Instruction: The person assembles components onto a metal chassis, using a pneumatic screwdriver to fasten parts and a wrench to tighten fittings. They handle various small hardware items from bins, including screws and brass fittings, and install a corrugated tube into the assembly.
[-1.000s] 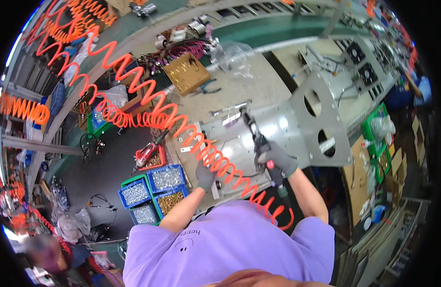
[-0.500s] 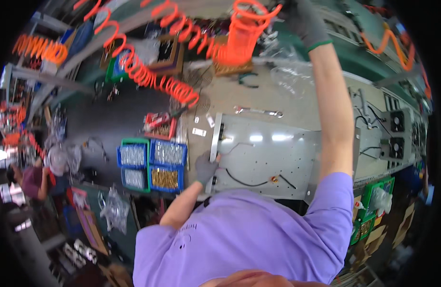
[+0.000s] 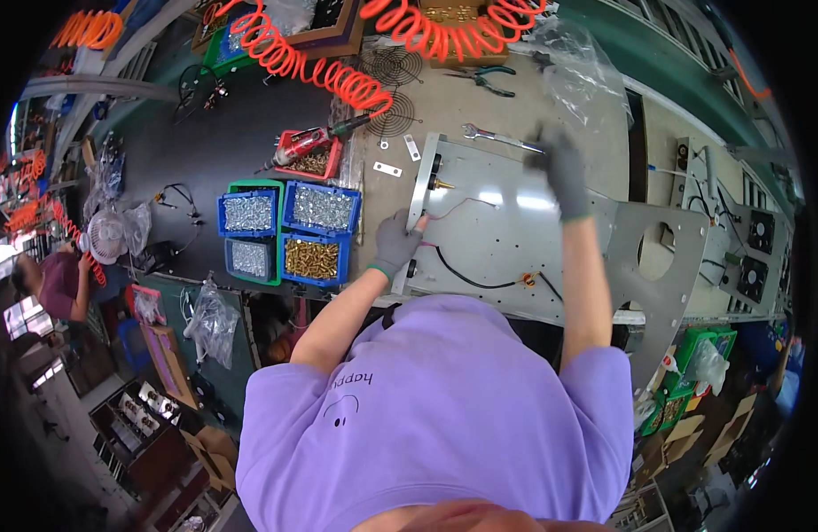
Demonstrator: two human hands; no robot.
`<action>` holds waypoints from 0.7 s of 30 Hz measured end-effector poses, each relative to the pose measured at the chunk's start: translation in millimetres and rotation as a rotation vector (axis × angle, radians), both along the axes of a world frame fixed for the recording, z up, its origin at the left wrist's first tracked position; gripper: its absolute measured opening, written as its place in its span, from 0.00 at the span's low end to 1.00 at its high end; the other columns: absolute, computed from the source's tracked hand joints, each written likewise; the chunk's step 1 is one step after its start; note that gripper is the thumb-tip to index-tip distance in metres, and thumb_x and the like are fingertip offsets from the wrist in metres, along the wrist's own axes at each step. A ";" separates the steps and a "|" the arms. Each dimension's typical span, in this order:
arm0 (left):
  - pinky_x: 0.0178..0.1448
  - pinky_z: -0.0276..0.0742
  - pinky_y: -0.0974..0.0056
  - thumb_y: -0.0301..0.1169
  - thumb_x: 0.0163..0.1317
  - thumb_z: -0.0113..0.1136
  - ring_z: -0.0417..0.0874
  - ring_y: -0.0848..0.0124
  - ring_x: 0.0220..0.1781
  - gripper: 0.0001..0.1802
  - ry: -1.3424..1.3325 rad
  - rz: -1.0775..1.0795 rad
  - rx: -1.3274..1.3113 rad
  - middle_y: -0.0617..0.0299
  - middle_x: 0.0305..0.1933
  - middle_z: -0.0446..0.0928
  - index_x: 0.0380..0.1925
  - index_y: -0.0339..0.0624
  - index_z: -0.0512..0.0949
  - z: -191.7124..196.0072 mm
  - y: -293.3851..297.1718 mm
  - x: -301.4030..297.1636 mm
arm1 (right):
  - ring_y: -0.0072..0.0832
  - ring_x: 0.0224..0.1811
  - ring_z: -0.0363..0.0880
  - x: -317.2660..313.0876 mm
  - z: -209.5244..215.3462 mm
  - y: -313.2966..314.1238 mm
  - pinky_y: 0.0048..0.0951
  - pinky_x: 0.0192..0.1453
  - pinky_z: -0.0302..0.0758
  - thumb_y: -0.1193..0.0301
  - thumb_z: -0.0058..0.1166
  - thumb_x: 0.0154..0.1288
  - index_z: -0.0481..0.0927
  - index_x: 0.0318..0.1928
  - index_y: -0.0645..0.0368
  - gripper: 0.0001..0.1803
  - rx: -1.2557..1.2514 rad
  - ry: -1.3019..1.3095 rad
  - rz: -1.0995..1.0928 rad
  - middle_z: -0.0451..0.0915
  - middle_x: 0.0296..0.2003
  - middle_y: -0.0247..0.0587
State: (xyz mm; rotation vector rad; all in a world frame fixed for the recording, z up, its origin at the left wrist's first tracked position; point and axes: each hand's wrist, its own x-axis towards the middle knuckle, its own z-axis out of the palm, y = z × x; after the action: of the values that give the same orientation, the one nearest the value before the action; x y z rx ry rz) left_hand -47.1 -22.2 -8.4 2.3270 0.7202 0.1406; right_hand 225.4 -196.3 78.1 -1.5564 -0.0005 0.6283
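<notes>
A grey metal panel point(image 3: 506, 239) lies on the workbench with black and red wires point(image 3: 466, 279) running across it and a brass fitting point(image 3: 440, 183) at its left flange. My left hand point(image 3: 395, 241), in a grey glove, grips that left edge. My right hand point(image 3: 561, 168), also gloved and blurred, hovers over the panel's far edge with nothing visible in it. A silver wrench point(image 3: 484, 135) lies just left of its fingers.
Blue bins of silver and brass screws point(image 3: 320, 208) sit left of the panel, beside a red tray holding a power screwdriver point(image 3: 307, 152). An orange coiled hose point(image 3: 311, 64), pliers point(image 3: 490, 82) and a plastic bag point(image 3: 575, 62) lie farther back. A panel with round holes point(image 3: 666, 266) stands at the right. Another person point(image 3: 61, 285) sits far left.
My right hand, holding a tool a second ago and raised high half a second ago, has come down over the panel without it. My left hand stays on the panel's left edge.
</notes>
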 end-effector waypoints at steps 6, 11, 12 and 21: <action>0.44 0.74 0.50 0.46 0.59 0.57 0.79 0.47 0.40 0.22 0.091 -0.119 -0.127 0.44 0.37 0.76 0.40 0.36 0.73 9.5 -3.4 -29.7 | 0.31 0.24 0.79 -189.4 -61.1 -123.4 0.31 0.27 0.78 0.63 0.49 0.64 0.72 0.50 0.64 0.20 -0.216 0.434 -0.021 0.80 0.36 0.45; 0.48 0.73 0.49 0.44 0.59 0.56 0.77 0.46 0.45 0.24 0.152 -0.143 -0.212 0.43 0.44 0.74 0.46 0.36 0.71 29.7 -3.1 -50.8 | 0.30 0.22 0.78 -231.6 -67.1 -151.5 0.30 0.24 0.78 0.65 0.47 0.65 0.71 0.52 0.63 0.19 -0.195 0.420 -0.183 0.79 0.36 0.46; 0.49 0.72 0.50 0.44 0.59 0.56 0.77 0.47 0.45 0.24 0.133 -0.148 -0.180 0.43 0.44 0.74 0.47 0.36 0.71 26.2 1.0 -54.5 | 0.30 0.22 0.78 -231.8 -61.5 -141.3 0.29 0.23 0.78 0.66 0.47 0.65 0.71 0.52 0.63 0.18 -0.198 0.421 -0.195 0.79 0.36 0.46; 0.45 0.75 0.61 0.34 0.59 0.56 0.79 0.59 0.41 0.19 -0.095 0.015 -0.207 0.51 0.41 0.76 0.49 0.38 0.73 43.2 63.7 -69.9 | 0.29 0.23 0.78 -200.8 -34.5 -3.7 0.28 0.25 0.78 0.68 0.46 0.66 0.70 0.53 0.64 0.18 -0.070 0.295 0.122 0.79 0.36 0.48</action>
State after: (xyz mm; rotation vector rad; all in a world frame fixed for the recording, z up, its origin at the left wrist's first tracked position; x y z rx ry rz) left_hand -117.0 41.5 34.8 2.1046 0.6716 0.1737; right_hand 24.5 -199.9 43.6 -1.5263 0.1506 0.9588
